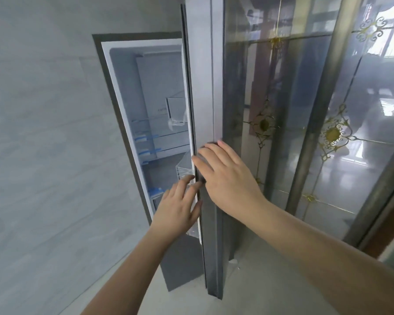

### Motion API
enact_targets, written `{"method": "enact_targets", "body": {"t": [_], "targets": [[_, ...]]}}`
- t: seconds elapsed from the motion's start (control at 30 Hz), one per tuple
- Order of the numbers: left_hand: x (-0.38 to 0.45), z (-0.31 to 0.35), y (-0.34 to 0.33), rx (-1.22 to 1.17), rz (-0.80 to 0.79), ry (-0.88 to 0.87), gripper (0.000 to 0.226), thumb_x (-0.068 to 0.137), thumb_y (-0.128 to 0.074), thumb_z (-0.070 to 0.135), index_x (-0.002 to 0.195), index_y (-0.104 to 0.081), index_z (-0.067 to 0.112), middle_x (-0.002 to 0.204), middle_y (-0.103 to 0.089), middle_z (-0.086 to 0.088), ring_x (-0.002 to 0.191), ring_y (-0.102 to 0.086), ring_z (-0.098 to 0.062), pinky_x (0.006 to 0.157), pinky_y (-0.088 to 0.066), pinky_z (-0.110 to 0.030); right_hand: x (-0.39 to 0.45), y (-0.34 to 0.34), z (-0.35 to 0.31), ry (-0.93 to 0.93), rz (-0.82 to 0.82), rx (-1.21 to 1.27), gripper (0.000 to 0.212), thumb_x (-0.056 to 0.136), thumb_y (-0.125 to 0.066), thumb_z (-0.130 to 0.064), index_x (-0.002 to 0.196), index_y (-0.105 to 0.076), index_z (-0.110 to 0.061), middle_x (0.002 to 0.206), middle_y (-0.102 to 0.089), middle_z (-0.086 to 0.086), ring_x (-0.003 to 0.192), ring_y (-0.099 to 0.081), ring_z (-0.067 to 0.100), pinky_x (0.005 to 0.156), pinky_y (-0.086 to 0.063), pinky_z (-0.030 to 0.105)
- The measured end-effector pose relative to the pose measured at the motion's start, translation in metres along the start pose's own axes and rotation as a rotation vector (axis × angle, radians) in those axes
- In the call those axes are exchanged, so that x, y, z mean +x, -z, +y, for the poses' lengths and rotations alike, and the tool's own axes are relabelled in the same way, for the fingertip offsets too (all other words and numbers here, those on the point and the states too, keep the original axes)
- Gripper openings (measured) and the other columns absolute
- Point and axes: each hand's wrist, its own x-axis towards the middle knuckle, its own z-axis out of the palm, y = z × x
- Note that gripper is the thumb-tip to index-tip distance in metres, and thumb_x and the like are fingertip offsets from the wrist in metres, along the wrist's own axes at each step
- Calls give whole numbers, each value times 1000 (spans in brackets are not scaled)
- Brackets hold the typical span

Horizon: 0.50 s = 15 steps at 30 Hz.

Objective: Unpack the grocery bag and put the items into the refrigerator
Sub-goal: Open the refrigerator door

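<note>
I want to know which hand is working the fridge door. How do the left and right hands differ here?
The right hand lies flat on the outer face of the fridge door, near its edge. The left hand sits lower, on the inner side, fingers reaching toward that edge. Both are open, fingers spread, and hold nothing.

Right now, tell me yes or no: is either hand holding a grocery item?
No. The left hand and right hand are both open and empty, fingers spread at the edge of the open refrigerator door.
</note>
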Motion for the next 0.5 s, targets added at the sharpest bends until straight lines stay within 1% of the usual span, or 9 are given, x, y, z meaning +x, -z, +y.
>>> {"method": "enact_targets", "body": {"t": [0.07, 0.13, 0.23, 0.27, 0.33, 0.43, 0.5], "targets": [[1, 4, -5, -1, -27, -33, 45, 90, -59, 30, 131, -44, 17, 135, -51, -11, 115, -54, -29, 85, -50, -42, -11, 2, 3, -38, -5, 7, 44, 89, -51, -15, 133, -52, -9, 136, -53, 12, 132, -41, 29, 120, -13, 40], [4, 7, -12, -12, -54, -48, 47, 89, -59, 30, 132, -44, 18, 136, -50, -10, 118, -53, -28, 87, -49, -42, -21, 2, 7, -56, -10, -3, 46, 88, -54, -15, 134, -52, -9, 140, -51, 12, 134, -40, 28, 119, -15, 40], [8, 8, -22, -40, -78, -68, 48, 90, -53, 31, 136, -46, 16, 141, -48, -11, 127, -48, -29, 97, -45, -46, -32, 0, 16, -77, -27, -47, 51, 88, -58, -18, 138, -49, -9, 148, -44, 12, 139, -34, 28, 119, -19, 41], [9, 9, -25, -32, -75, -77, 49, 91, -51, 32, 137, -46, 15, 144, -47, -13, 132, -44, -31, 102, -41, -47, -37, -1, 19, -91, -36, -56, 52, 90, -56, -20, 140, -47, -9, 150, -41, 13, 141, -32, 27, 119, -20, 42], [11, 9, -30, -29, -55, -79, 53, 91, -49, 33, 140, -44, 14, 147, -44, -15, 139, -37, -33, 107, -35, -48, -46, -1, 26, -135, -57, -72, 51, 93, -50, -23, 142, -44, -8, 153, -35, 12, 143, -27, 26, 118, -22, 44], [18, 8, -39, -62, -66, -82, 57, 92, -46, 36, 143, -42, 12, 150, -42, -14, 141, -34, -33, 109, -33, -50, -63, -2, 38, -212, -66, -123, 48, 99, -39, -24, 143, -42, -7, 156, -31, 11, 146, -23, 24, 118, -22, 44], [26, 7, -47, -99, -82, -105, 58, 93, -44, 37, 145, -41, 11, 151, -41, -12, 141, -35, -31, 110, -34, -51, -73, -5, 44, -256, -72, -152, 48, 100, -37, -25, 144, -41, -7, 157, -29, 10, 146, -21, 24, 119, -20, 43]]}}
